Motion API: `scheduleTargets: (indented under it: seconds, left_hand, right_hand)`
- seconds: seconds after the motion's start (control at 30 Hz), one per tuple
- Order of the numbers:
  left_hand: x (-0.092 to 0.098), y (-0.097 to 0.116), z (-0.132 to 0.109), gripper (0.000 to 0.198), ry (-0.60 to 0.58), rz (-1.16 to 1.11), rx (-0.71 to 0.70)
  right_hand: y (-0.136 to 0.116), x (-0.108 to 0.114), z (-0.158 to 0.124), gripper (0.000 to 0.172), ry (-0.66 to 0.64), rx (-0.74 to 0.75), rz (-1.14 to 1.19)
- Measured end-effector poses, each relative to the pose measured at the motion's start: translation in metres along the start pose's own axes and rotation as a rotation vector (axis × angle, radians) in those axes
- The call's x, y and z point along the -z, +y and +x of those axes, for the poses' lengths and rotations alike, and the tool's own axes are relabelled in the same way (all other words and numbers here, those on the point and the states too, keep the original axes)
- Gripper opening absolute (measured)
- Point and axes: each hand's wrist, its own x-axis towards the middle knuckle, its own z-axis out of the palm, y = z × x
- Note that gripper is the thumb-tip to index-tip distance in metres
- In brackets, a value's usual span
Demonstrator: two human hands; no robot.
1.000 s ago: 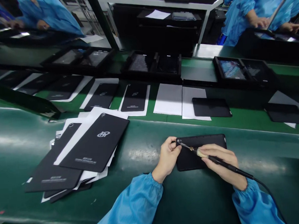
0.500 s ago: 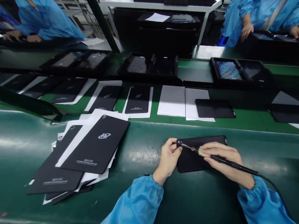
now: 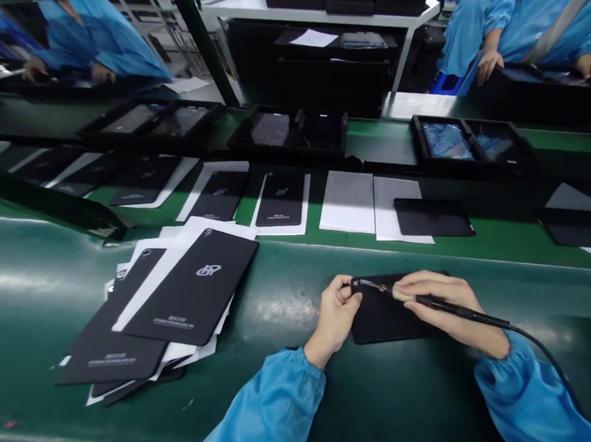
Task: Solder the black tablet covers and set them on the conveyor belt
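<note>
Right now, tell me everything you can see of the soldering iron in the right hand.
The soldering iron is a slim pen-shaped tool held in the right hand between thumb and fingers. It has a black handle, a pale beige sleeve, a brass-coloured collar and a thin metal tip. It lies nearly flat, tip pointing left, over the upper-left corner of a black panel, by the left hand. Whether the tip touches the panel is unclear. A black cable trails to the lower right.

Bright blue sleeves (image 3: 266, 403), a dark green belt (image 3: 46, 316), black tablet covers (image 3: 386, 322) with white logos (image 3: 208, 270), white paper sheets (image 3: 347, 201).
</note>
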Motion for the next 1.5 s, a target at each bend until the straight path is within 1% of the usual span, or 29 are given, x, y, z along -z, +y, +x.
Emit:
scheduleTargets:
  seconds: [0.13, 0.33, 0.43, 0.63, 0.93, 1.0, 1.1, 1.17, 1.23, 1.33, 1.5]
  left_hand:
    - [-0.001, 0.001, -0.001, 0.032, -0.004, 0.013, -0.002]
    - [-0.004, 0.004, -0.002, 0.031, -0.004, -0.004, 0.012]
    - [-0.004, 0.004, -0.002, 0.031, -0.009, -0.001, 0.007]
    - [-0.002, 0.001, -0.001, 0.030, -0.003, 0.019, -0.003]
    - [-0.003, 0.004, -0.001, 0.033, 0.007, 0.020, -0.008]
    - [-0.003, 0.003, -0.001, 0.033, 0.008, 0.014, -0.007]
    - [-0.002, 0.002, -0.001, 0.034, 0.014, 0.004, 0.005]
    - [-0.003, 0.002, -0.001, 0.034, 0.017, 0.001, 0.011]
    - [-0.003, 0.001, -0.001, 0.033, 0.019, 0.001, 0.008]
    - [-0.003, 0.001, -0.001, 0.032, 0.018, 0.001, 0.011]
    - [-0.003, 0.001, 0.000, 0.033, 0.015, 0.003, 0.015]
  right_hand:
    - [0.000, 0.002, 0.001, 0.017, -0.011, -0.006, 0.018]
    - [-0.002, -0.004, -0.010, 0.016, 0.107, 0.000, 0.000]
    - [-0.003, -0.008, -0.013, 0.014, 0.130, -0.008, -0.005]
    - [-0.003, -0.013, -0.009, 0.014, 0.104, 0.007, 0.023]
    - [-0.002, -0.017, -0.009, 0.014, 0.110, 0.015, 0.026]
    - [-0.001, -0.018, -0.014, 0.013, 0.149, 0.023, 0.000]
    - [0.001, -0.022, -0.025, 0.007, 0.306, 0.009, -0.076]
    - [0.001, -0.027, -0.031, 0.006, 0.388, -0.006, -0.133]
    - [-0.002, -0.033, -0.034, 0.009, 0.411, 0.008, -0.163]
    - [-0.007, -0.042, -0.033, 0.013, 0.420, 0.066, -0.157]
    - [-0.007, -0.049, -0.033, 0.016, 0.425, 0.096, -0.136]
